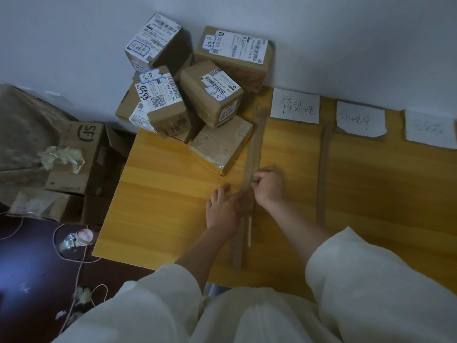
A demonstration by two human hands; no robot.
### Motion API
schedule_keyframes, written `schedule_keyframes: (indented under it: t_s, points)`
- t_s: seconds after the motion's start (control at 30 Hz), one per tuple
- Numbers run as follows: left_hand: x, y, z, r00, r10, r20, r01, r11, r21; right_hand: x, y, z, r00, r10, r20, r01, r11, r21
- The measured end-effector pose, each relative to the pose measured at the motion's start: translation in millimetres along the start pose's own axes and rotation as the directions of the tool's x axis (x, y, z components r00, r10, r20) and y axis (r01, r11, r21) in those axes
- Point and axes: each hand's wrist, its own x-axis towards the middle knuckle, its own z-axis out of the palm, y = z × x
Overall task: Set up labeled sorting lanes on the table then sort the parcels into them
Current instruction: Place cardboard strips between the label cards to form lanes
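Parcels [197, 95] sit heaped at the table's [160, 194] far-left corner against the wall, unsorted. Head view: left hand [223, 209] lies flat with straight fingers, pressing the left cardboard divider strip [249, 169]; right hand [268, 186] pinches the same strip just beyond it. Second strip [322, 174] lies well to the right; three paper lane labels [295, 106] line the far edge. To do this step well: keep the left palm down as anchor, square the strip parallel to the second one, clear of the nearest parcel.

The rightmost paper label [431, 128] is edge-cropped, its writing too blurred to read.
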Motion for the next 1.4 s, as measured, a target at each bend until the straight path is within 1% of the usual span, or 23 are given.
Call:
schedule_keyframes:
  t_s: [0.07, 0.13, 0.3, 0.37, 0.5, 0.6, 0.67, 0.77, 0.87, 0.93, 1.13, 1.23, 1.33, 1.4]
  points:
    - [-0.1, 0.0, 0.0, 1.000, 0.000, 0.003, 0.000, 1.000, -0.002, -4.1, 4.1, -1.4, 0.998, 0.055, -0.007, -0.054, 0.998, 0.037]
    - [-0.5, 0.5, -0.5, 1.000, -0.001, 0.014, 0.001, 1.000, -0.006, -9.3, 9.2, -2.6, 0.997, 0.078, 0.004, -0.078, 0.996, 0.043]
    - [-2.3, 0.6, -0.1, 1.000, -0.003, 0.015, 0.003, 1.000, -0.015, -21.0, 18.4, -3.1, 0.997, 0.079, -0.021, -0.077, 0.993, 0.091]
    - [-3.2, 0.9, 0.3, 1.000, 0.000, 0.010, 0.000, 1.000, -0.019, -25.1, 16.0, -4.9, 0.998, 0.051, -0.039, -0.049, 0.997, 0.056]
    - [-3.0, 0.8, -0.7, 1.000, 0.001, 0.014, -0.001, 1.000, -0.018, -27.6, 12.5, -6.4, 1.000, -0.013, 0.001, 0.013, 0.997, -0.079]
    - [-3.0, 0.1, -1.6, 1.000, -0.001, 0.024, 0.002, 1.000, -0.013, -29.6, 15.9, -5.5, 0.998, -0.044, -0.044, 0.039, 0.993, -0.114]
    - [-3.7, 0.0, -1.9, 1.000, 0.001, 0.028, 0.000, 1.000, -0.009, -32.9, 19.6, -5.4, 0.995, -0.040, -0.088, 0.029, 0.992, -0.119]
    - [-4.5, 0.5, -2.2, 1.000, -0.001, 0.030, 0.001, 1.000, -0.004, -37.2, 22.9, -7.0, 0.991, 0.068, -0.116, -0.075, 0.996, -0.053]
    - [-4.0, 1.1, -2.5, 0.999, -0.002, 0.032, 0.003, 1.000, -0.008, -39.5, 24.7, -12.3, 0.976, 0.208, -0.062, -0.208, 0.978, 0.013]
    - [-3.8, 1.1, -4.0, 0.999, 0.000, 0.041, 0.001, 1.000, -0.021, -41.3, 26.7, -15.8, 0.968, 0.250, -0.024, -0.249, 0.968, 0.037]
    - [-4.0, -0.4, -5.3, 0.997, 0.013, 0.070, -0.011, 1.000, -0.026, -46.7, 35.2, -17.8, 0.963, 0.259, 0.072, -0.264, 0.962, 0.072]
    - [-4.0, -1.8, -5.8, 0.998, 0.008, 0.062, -0.002, 0.996, -0.087, -52.0, 36.6, -20.4, 0.970, 0.231, 0.070, -0.238, 0.963, 0.125]
    - [-7.1, -1.5, -6.8, 1.000, -0.008, -0.018, 0.005, 0.982, -0.187, -56.1, 40.7, -28.2, 0.986, 0.168, 0.023, -0.169, 0.967, 0.193]
    - [-10.3, 1.6, -7.1, 0.996, 0.005, -0.084, -0.026, 0.970, -0.243, -59.2, 44.8, -37.6, 0.993, 0.121, -0.015, -0.113, 0.959, 0.262]
